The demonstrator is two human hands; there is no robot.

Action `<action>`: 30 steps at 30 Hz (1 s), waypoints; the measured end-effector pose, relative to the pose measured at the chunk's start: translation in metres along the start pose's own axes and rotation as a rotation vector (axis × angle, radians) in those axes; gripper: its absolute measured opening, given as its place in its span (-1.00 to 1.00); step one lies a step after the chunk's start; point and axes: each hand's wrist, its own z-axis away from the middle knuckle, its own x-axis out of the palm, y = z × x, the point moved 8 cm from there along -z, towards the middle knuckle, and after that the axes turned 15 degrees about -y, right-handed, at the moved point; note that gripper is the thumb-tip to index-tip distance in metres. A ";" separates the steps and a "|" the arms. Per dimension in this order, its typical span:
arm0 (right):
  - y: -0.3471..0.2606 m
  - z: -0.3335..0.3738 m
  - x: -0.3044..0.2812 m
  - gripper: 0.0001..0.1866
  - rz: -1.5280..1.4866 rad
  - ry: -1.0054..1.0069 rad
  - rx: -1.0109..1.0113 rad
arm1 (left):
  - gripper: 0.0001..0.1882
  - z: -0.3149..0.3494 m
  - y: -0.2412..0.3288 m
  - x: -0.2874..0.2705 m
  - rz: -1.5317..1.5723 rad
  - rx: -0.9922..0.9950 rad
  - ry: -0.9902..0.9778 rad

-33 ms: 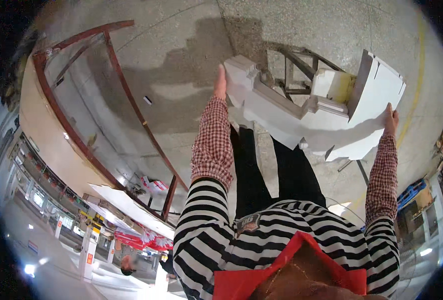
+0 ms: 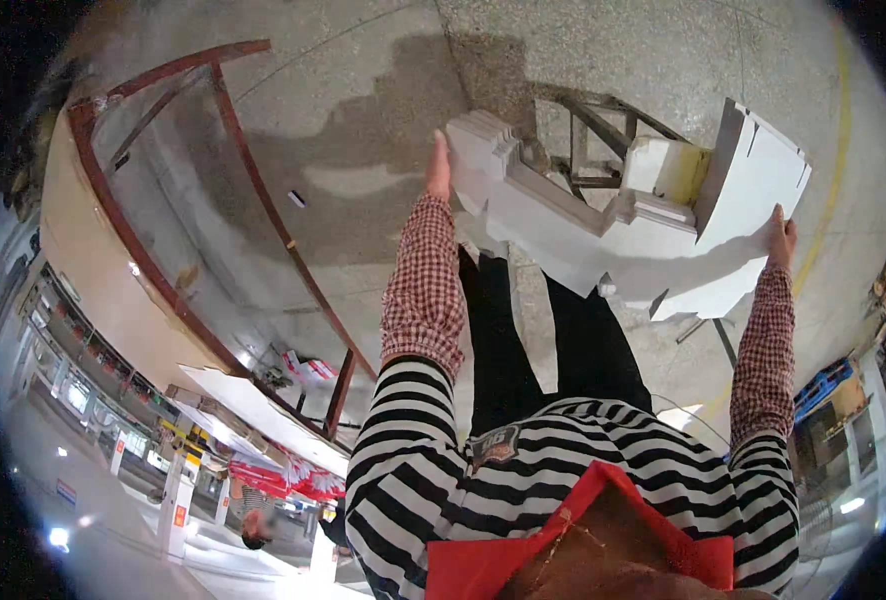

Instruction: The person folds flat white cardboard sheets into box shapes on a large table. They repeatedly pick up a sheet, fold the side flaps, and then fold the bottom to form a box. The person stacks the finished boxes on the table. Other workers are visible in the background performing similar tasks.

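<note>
White piece [image 2: 538,225] between my left hand [image 2: 439,168] and right hand [image 2: 782,238], fingers apparently grasping its ends, long axis crosswise, stepped edge away.

trousers [image 2: 500,345] partly behind white piece [image 2: 548,228], blurred bystander [image 2: 252,500]

The left arm [image 2: 400,415] and right arm [image 2: 763,475] reach up the frame, wide apart, in red-and-white checked cloth sleeves [image 2: 425,275]. The bare left hand [image 2: 438,166] points upward at upper centre, edge-on; the bare right hand [image 2: 783,240] sits lower, at right, fingers partly hidden.
</note>
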 end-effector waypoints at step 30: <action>-0.087 0.027 -0.022 -0.13 0.383 0.244 0.084 | -0.48 0.244 0.043 -0.010 0.281 0.172 0.052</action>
